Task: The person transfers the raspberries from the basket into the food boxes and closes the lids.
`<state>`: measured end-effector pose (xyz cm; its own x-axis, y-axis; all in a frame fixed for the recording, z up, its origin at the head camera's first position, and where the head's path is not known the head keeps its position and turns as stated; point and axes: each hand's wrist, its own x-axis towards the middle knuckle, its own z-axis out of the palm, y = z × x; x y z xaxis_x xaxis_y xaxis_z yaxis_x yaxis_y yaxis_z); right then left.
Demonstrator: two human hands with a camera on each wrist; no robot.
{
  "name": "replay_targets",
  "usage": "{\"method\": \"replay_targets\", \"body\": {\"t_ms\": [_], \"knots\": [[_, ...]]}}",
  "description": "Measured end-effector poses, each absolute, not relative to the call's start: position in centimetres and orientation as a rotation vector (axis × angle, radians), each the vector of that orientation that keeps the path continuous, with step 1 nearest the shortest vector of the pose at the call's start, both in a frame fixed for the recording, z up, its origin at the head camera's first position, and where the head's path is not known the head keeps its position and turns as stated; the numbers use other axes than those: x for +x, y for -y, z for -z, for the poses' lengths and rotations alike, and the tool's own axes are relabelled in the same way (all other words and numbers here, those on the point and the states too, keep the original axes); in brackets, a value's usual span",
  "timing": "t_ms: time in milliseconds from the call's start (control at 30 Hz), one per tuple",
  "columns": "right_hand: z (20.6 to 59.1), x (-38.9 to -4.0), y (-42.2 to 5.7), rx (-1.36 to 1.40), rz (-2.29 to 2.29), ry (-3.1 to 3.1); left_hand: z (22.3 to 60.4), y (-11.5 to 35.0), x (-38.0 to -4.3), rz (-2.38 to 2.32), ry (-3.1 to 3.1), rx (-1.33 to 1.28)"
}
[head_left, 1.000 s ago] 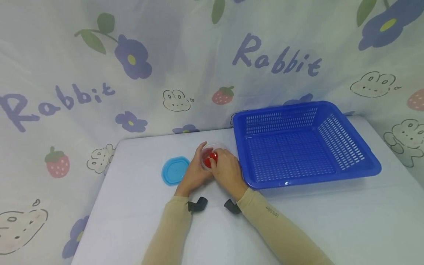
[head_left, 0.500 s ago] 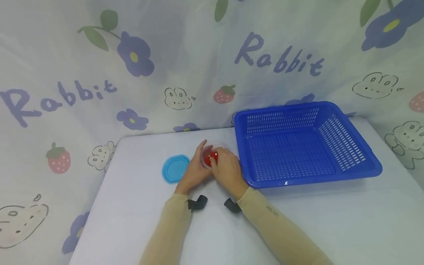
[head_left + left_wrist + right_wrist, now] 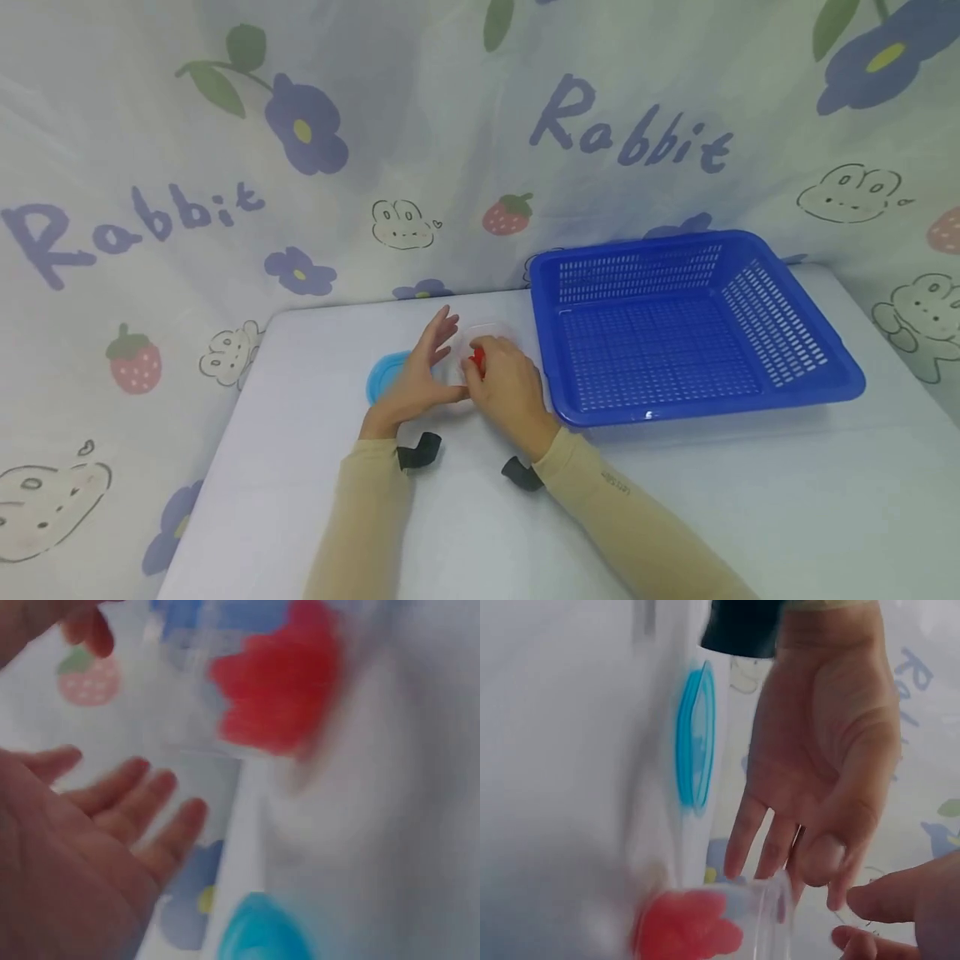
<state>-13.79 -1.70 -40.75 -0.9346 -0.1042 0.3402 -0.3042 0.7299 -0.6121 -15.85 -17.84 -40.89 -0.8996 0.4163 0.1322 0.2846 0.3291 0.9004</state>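
A clear plastic tub (image 3: 772,922) stands on the table beside the basket, with lobed red pieces (image 3: 277,686) inside; their exact kind is unclear. My left hand (image 3: 412,383) is apart from the tub on its left, fingers spread and fairly straight, holding nothing. Over the tub's mouth is my right hand (image 3: 510,387), its fingers loosely bent. In the right wrist view, thumb and fingers of that hand stand apart, and nothing shows between them. A blue lid (image 3: 382,379) lies left of the tub, partly covered by my left hand in the head view.
A large blue plastic basket (image 3: 667,408) stands close to the right of the tub. White cloth covers the table (image 3: 285,400). Behind hangs a patterned curtain (image 3: 450,100). Black straps or mounts (image 3: 423,450) stick out at both wrists.
My left hand has let go of the tub and moved left, now overlapping the lid in the head view. My right hand has shifted slightly over the tub.
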Motion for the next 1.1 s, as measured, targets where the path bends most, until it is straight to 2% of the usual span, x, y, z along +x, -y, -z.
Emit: {"method": "replay_targets", "body": {"t_ms": [100,300,533,767,1100], "knots": [[40.8,-13.6,1.8,0.350,-1.083,2.553,39.7,18.5,-15.6,-1.654,-2.467,0.591],[41.0,-13.2,2.3,0.391,-1.186,2.463,40.0,20.5,-16.0,-1.588,-2.666,0.346],[41.0,-12.0,3.8,0.500,-1.218,2.630,39.1,22.7,-15.4,-1.406,-2.882,0.030],[41.6,-11.3,5.3,0.546,-1.255,2.791,39.7,25.0,-14.9,-1.184,-2.921,-0.243],[43.2,-11.5,7.5,0.579,-1.108,2.928,41.4,26.5,-14.4,-0.905,-2.852,-0.417]]}}
